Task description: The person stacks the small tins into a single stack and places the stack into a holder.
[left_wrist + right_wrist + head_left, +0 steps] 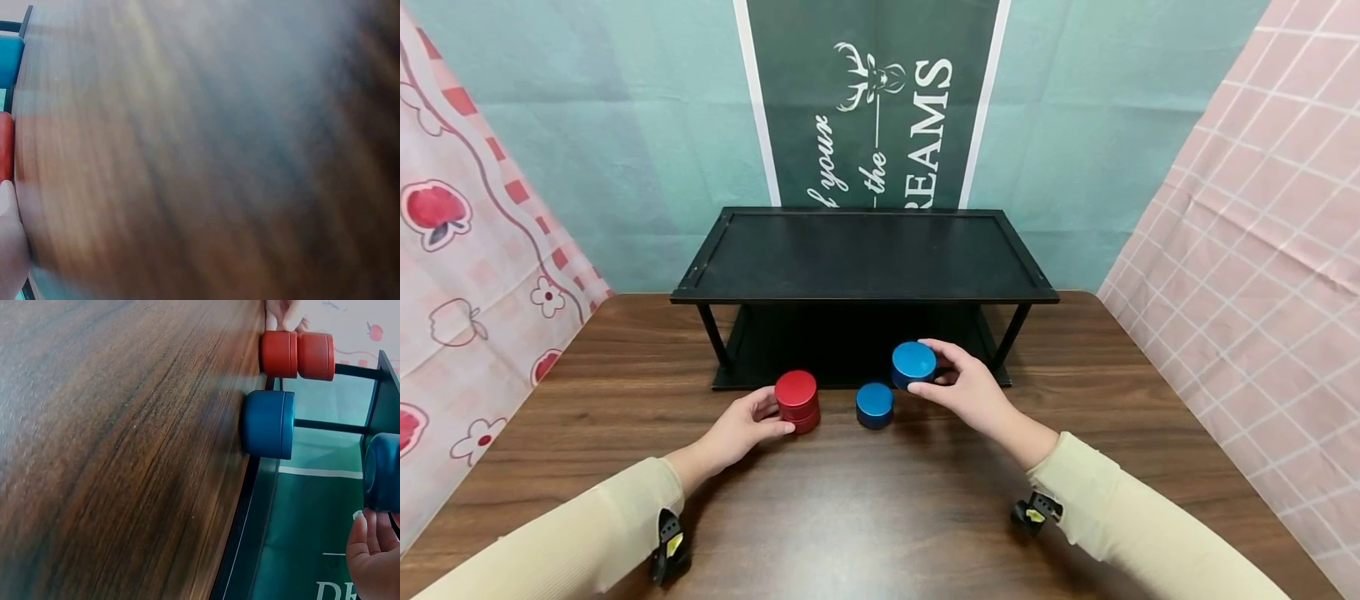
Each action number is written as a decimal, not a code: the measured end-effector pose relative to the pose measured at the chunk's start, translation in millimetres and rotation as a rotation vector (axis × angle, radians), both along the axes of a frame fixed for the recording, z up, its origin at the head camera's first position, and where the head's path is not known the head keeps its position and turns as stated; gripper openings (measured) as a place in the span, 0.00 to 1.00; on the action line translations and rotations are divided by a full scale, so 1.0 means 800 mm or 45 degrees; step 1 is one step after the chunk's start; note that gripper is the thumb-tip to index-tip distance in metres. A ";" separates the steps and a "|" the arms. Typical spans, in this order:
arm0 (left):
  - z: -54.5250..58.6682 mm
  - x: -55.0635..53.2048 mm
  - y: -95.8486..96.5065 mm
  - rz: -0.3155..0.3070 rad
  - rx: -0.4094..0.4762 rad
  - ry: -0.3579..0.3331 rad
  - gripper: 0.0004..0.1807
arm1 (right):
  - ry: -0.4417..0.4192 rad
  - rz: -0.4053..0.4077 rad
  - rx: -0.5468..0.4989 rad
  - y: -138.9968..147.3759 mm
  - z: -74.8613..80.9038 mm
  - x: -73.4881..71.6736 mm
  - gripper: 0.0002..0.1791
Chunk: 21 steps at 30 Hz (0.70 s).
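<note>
Two small red round tins [797, 402] stand stacked on the table, one on the other. My left hand [740, 433] grips the stack from its left side, thumb in front and fingers behind. A blue round tin [875, 406] stands upright on the table to the right of the red ones. My right hand [967, 392] holds a second blue tin [913, 364] between thumb and fingers. That tin is raised off the table, as the right wrist view shows, and is apart from the standing one. In the left wrist view, only the edge of the lower red tin [5, 147] shows.
A black two-tier rack [865, 258] stands behind the tins, its lower shelf in shadow. The wooden table [865, 517] spreads in front. Cloth hangs at the back, and pink-patterned cloth [1247, 250] covers both sides.
</note>
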<state>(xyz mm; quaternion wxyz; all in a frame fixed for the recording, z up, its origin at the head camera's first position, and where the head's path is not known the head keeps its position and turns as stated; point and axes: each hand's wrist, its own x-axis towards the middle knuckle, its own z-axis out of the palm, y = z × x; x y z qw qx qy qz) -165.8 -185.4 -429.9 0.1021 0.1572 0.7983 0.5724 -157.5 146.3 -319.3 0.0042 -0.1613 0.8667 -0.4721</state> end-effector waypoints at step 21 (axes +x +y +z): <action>0.000 -0.001 -0.001 0.011 0.007 0.017 0.30 | 0.080 0.099 -0.058 -0.014 -0.049 -0.033 0.33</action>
